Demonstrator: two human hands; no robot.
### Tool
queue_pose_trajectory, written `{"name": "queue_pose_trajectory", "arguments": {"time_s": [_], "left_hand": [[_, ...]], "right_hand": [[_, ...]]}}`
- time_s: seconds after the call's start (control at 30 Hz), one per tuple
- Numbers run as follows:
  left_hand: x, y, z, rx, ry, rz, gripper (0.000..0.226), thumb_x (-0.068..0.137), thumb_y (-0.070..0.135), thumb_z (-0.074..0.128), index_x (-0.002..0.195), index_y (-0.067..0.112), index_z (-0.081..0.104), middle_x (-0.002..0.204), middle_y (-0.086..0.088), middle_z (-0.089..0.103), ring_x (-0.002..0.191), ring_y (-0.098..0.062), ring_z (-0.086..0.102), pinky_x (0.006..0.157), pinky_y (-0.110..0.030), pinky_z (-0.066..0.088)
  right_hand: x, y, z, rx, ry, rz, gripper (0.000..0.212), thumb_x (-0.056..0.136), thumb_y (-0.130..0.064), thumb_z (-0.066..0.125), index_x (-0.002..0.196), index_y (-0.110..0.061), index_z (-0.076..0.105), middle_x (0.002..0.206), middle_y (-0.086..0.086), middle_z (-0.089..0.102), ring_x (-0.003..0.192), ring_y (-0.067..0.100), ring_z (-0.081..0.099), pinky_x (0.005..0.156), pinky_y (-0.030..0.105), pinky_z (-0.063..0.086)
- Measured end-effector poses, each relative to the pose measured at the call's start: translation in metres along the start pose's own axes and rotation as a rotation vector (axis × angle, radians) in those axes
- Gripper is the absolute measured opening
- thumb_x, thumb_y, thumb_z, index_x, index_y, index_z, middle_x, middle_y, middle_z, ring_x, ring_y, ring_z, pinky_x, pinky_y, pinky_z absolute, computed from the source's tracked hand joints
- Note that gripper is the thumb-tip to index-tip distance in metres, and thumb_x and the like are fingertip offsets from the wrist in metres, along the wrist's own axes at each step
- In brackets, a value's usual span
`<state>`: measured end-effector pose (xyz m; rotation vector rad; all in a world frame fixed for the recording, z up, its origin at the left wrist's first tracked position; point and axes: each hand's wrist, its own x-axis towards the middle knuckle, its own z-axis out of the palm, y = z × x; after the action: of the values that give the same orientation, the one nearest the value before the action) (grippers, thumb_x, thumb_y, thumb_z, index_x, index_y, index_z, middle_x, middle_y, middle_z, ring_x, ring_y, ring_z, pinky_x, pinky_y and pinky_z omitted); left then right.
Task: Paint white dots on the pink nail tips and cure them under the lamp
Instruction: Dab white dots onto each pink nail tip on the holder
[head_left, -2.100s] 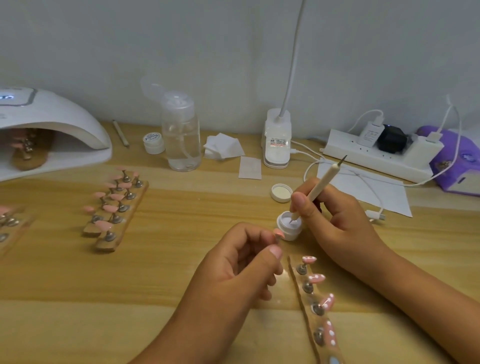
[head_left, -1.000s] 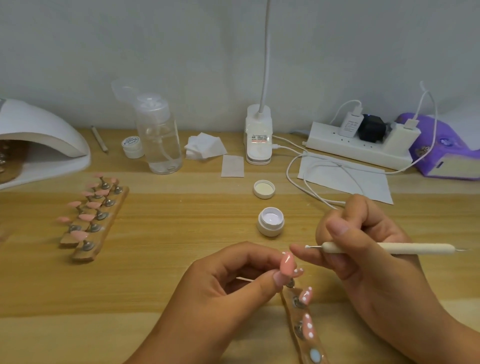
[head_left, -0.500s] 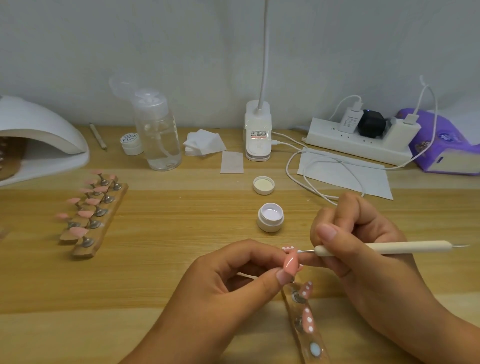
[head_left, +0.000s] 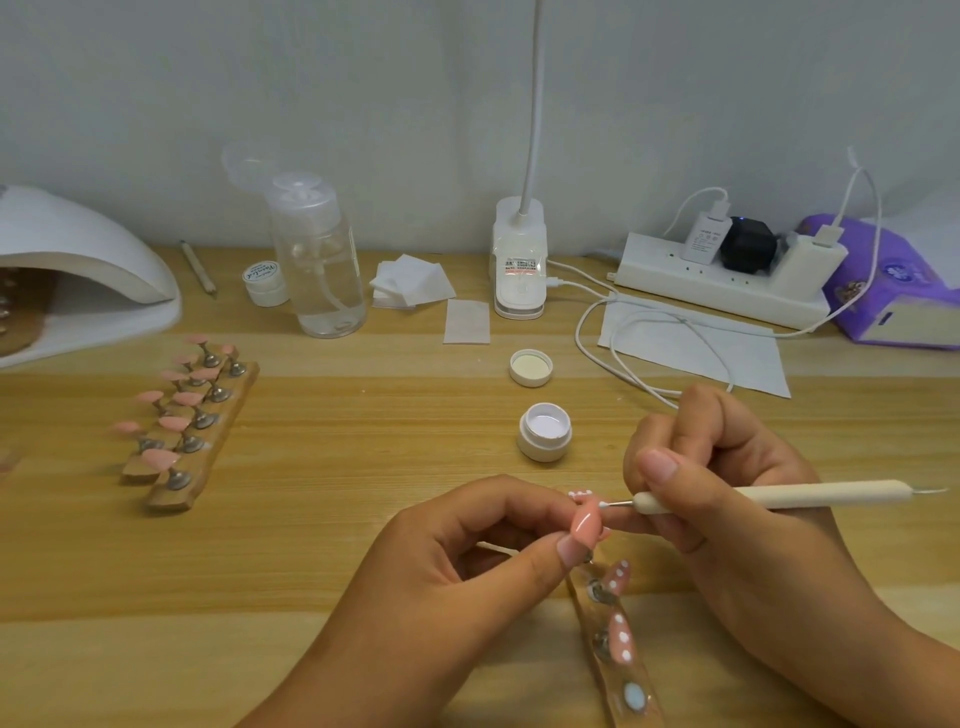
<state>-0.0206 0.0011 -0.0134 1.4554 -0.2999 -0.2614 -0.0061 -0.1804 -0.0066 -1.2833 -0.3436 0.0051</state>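
Observation:
My left hand (head_left: 467, 566) pinches a pink nail tip (head_left: 586, 525) on its small stand, lifted just above the near wooden holder strip (head_left: 621, 670). My right hand (head_left: 727, 493) grips a cream dotting pen (head_left: 769, 496) held level, its white-loaded metal point touching the upper edge of that tip. Two more pink tips with white dots (head_left: 618, 577) stand on the strip. The open white gel pot (head_left: 544, 432) sits behind my hands, its lid (head_left: 530, 367) further back. The white curing lamp (head_left: 78, 270) stands at far left, with a holder partly visible inside.
Two wooden holders with several plain pink tips (head_left: 182, 421) lie at left. A clear pump bottle (head_left: 319, 265), small closed jar (head_left: 265, 283), wipes (head_left: 410, 283), desk lamp base (head_left: 519, 260), power strip (head_left: 722, 280) with cables and a purple tissue pack (head_left: 893, 291) line the back.
My right hand drew the pen out of the gel pot, turned it level and brought its point to the tip. My left hand raised the tip off the strip.

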Motion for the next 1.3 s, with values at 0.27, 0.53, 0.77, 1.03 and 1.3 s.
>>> {"name": "queue_pose_trajectory", "arguments": {"time_s": [0.27, 0.53, 0.77, 1.03, 1.3], "left_hand": [[0.0, -0.0006, -0.0005, 0.013, 0.003, -0.005, 0.022, 0.063, 0.043, 0.073, 0.08, 0.03, 0.076, 0.082, 0.01, 0.075, 0.07, -0.002, 0.063, 0.067, -0.013, 0.048], [0.0007, 0.0001, -0.0002, 0.021, 0.004, 0.0, 0.02, 0.063, 0.044, 0.074, 0.077, 0.03, 0.077, 0.083, 0.008, 0.074, 0.073, -0.001, 0.064, 0.068, -0.013, 0.048], [0.0012, -0.001, -0.0005, 0.027, 0.014, -0.008, 0.022, 0.061, 0.046, 0.074, 0.076, 0.03, 0.076, 0.082, 0.011, 0.075, 0.073, -0.001, 0.064, 0.07, -0.016, 0.051], [0.0012, 0.0005, 0.0001, 0.01, 0.006, 0.001, 0.021, 0.062, 0.043, 0.074, 0.076, 0.028, 0.077, 0.083, 0.009, 0.074, 0.071, 0.0, 0.064, 0.066, -0.011, 0.047], [0.0007, 0.0021, 0.001, 0.009, 0.016, -0.012, 0.016, 0.064, 0.039, 0.078, 0.076, 0.028, 0.077, 0.083, 0.008, 0.075, 0.072, 0.0, 0.064, 0.067, -0.011, 0.048]], "right_hand": [[0.0003, 0.0013, -0.0005, -0.048, 0.0, -0.017, 0.03, 0.072, -0.027, 0.079, 0.062, -0.022, 0.051, 0.058, -0.001, 0.049, 0.054, 0.006, 0.047, 0.058, 0.02, 0.048], [0.001, 0.0001, 0.001, 0.026, 0.0, 0.01, 0.032, 0.07, -0.026, 0.082, 0.062, -0.02, 0.052, 0.059, 0.0, 0.049, 0.053, 0.005, 0.047, 0.059, 0.024, 0.054], [0.0027, 0.0006, 0.0021, 0.052, 0.01, 0.024, 0.037, 0.066, -0.035, 0.086, 0.062, -0.02, 0.052, 0.059, -0.002, 0.051, 0.051, 0.006, 0.046, 0.057, 0.023, 0.053], [0.0016, -0.0011, 0.0014, 0.029, -0.004, 0.03, 0.035, 0.068, -0.03, 0.084, 0.061, -0.02, 0.052, 0.059, -0.002, 0.051, 0.052, 0.006, 0.048, 0.059, 0.024, 0.054], [0.0016, -0.001, 0.0014, 0.003, 0.013, 0.026, 0.033, 0.068, -0.027, 0.082, 0.06, -0.021, 0.051, 0.057, 0.0, 0.049, 0.052, 0.008, 0.047, 0.056, 0.022, 0.051]]}}
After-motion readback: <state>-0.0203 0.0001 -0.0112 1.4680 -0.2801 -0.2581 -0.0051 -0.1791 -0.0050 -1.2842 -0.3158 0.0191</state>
